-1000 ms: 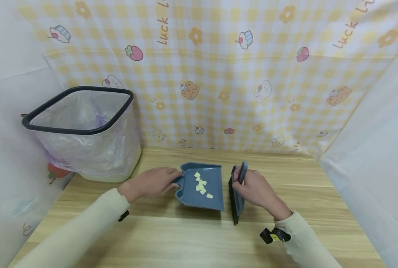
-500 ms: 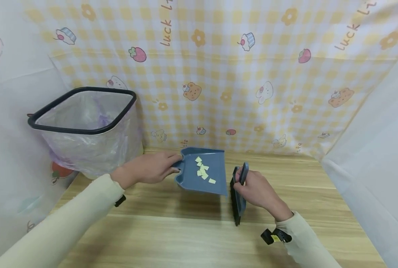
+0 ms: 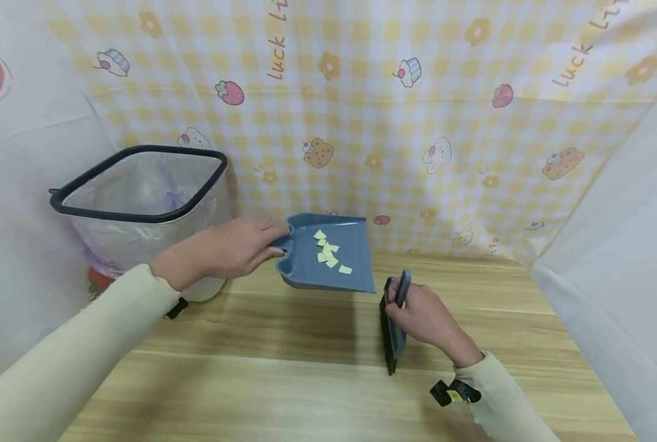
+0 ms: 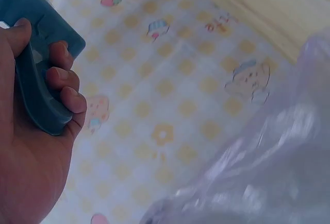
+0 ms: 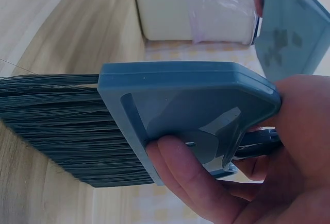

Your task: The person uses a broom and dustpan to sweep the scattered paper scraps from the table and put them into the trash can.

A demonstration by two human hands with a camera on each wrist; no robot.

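Observation:
My left hand (image 3: 226,248) grips the handle of a blue-grey dustpan (image 3: 301,270), held above the table with its open edge facing right. Several small pale yellow pieces (image 3: 328,252) lie on the pan. In the left wrist view the fingers (image 4: 63,77) curl round the dustpan handle (image 4: 38,100). My right hand (image 3: 425,313) holds a blue-grey hand brush (image 3: 397,331) on edge over the table, right of the pan. Its dark bristles (image 5: 67,131) point down to the wood in the right wrist view.
A bin with a black rim (image 3: 140,217) and a clear purplish liner (image 3: 140,239) stands at the left, close to my left forearm. The wooden table (image 3: 284,393) runs up to a yellow checked curtain (image 3: 361,123). White sheets (image 3: 627,294) hang at the sides.
My left hand has raised the dustpan off the table, up and lately slightly left towards the bin, with the yellow pieces still on it. The right hand with the brush has hardly moved.

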